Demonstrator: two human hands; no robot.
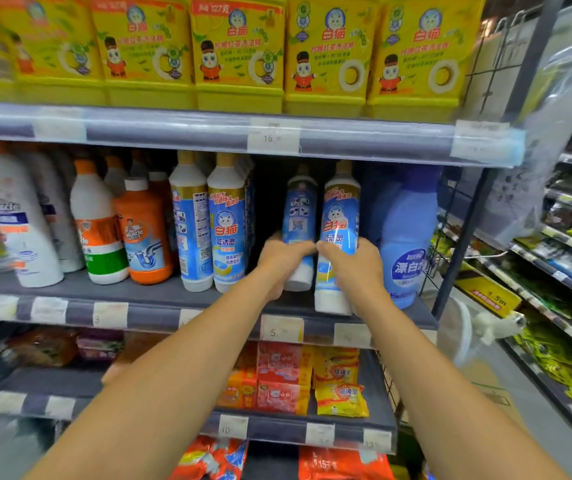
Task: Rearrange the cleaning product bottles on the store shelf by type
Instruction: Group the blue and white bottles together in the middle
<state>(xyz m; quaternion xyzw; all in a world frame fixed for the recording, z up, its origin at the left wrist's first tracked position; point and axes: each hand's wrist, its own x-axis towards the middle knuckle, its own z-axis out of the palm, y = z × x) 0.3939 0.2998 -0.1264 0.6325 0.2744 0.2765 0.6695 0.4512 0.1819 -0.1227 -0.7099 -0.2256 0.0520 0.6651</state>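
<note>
1. Left hand (282,259): fingers curled round the lower half of the first blue-and-white bottle (300,216), whose back label faces out.
2. Right hand (352,268): fingers and thumb wrapped round the lower half of the second blue-and-white bottle (340,216), whose cat label faces out. The two hands meet between the bottles.
3. Both bottles are upright, long axis vertical, caps up, side by side at the middle shelf (159,296). Whether their bases rest on it cannot be told.
4. Just right of the right hand stands a pale blue bleach bottle (407,237).
5. To the left, past a gap, stand two matching bottles (229,220), then an orange drain-cleaner bottle (144,233).
6. On the upper shelf: yellow detergent tubs (239,50).
</note>
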